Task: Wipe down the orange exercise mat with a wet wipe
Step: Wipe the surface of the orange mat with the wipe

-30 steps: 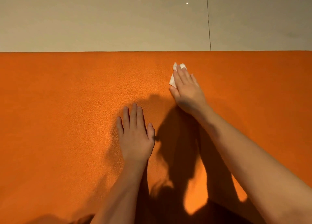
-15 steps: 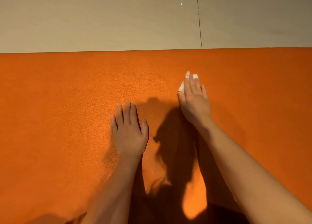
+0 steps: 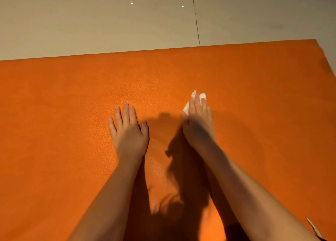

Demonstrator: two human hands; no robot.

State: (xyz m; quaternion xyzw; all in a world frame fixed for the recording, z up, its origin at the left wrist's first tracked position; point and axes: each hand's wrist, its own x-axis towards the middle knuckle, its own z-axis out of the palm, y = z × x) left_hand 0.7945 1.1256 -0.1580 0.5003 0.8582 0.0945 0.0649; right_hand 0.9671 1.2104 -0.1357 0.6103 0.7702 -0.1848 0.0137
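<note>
The orange exercise mat (image 3: 63, 122) fills most of the view, its far edge running across the top. My right hand (image 3: 199, 122) lies flat with straight fingers and presses a white wet wipe (image 3: 187, 108) onto the mat; the wipe shows at the fingertips and beside the index finger, the rest hidden under the palm. My left hand (image 3: 128, 131) rests flat on the mat to the left, fingers straight and together, holding nothing.
Beige tiled floor (image 3: 91, 22) lies beyond the mat's far edge, with a grout line (image 3: 196, 22). The mat's far right corner (image 3: 316, 42) is in view. A thin pale object (image 3: 313, 228) sits at the bottom right edge.
My right hand has slid the wipe back toward me, away from the mat's far edge. My left hand stays flat on the mat. The view has tilted, showing the mat's right corner.
</note>
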